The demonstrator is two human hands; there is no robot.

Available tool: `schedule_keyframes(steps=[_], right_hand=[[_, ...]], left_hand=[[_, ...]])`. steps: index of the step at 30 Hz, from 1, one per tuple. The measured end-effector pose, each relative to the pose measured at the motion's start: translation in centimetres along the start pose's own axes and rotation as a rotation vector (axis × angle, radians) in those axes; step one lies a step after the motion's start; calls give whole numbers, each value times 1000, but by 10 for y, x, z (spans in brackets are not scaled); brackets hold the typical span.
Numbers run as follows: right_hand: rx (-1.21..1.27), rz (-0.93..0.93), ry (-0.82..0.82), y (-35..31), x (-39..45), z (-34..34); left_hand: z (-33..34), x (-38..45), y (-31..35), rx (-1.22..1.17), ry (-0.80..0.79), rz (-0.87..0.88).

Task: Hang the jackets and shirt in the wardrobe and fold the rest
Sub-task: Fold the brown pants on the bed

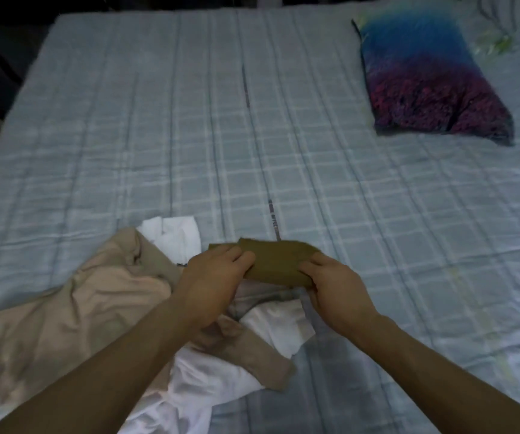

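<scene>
Both hands grasp a small olive-brown folded cloth (275,261) above the near part of the bed (377,214): the left hand (213,283) pinches its left end, the right hand (335,288) curls round its right end. What garment it is cannot be told. Below the forearms lie a crumpled beige garment (74,311) and white clothes (174,236), partly hidden and cut off at the lower edge. A blue-and-purple pillow (424,79) lies at far right.
</scene>
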State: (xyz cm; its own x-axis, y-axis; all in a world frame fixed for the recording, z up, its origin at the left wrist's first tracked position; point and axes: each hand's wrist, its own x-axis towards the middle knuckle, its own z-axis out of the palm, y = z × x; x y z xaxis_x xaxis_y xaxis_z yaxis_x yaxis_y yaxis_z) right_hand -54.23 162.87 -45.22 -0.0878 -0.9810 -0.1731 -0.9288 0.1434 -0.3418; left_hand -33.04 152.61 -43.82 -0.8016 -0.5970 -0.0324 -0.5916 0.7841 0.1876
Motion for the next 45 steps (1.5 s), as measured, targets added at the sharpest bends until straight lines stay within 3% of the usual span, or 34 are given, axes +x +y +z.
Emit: schedule_keyframes(steps=[7,13,21,25,32,39,45], right_hand=[[54,-46,34,-80,-40,-123],[50,-177,264,-161,-110,-215],[-67,-382,522,-234,-167,-257],[-92,-509,576,-259,-181,-266],[-37,-719,530,-291,-189,-273],[44,-974,414,-338,-202,-256],[83,-1175,246,-418,-240,-224]], left_hand=[[-133,-43,9,57,26,15],[-247,-122,40,35,237,11],[-308,-214,65,219,497,-17],[-326,-254,73,275,545,-60],[-346,-316,99,383,543,-198],[-335,-400,144,305,498,-605],[-339,-505,172,378,484,-809]])
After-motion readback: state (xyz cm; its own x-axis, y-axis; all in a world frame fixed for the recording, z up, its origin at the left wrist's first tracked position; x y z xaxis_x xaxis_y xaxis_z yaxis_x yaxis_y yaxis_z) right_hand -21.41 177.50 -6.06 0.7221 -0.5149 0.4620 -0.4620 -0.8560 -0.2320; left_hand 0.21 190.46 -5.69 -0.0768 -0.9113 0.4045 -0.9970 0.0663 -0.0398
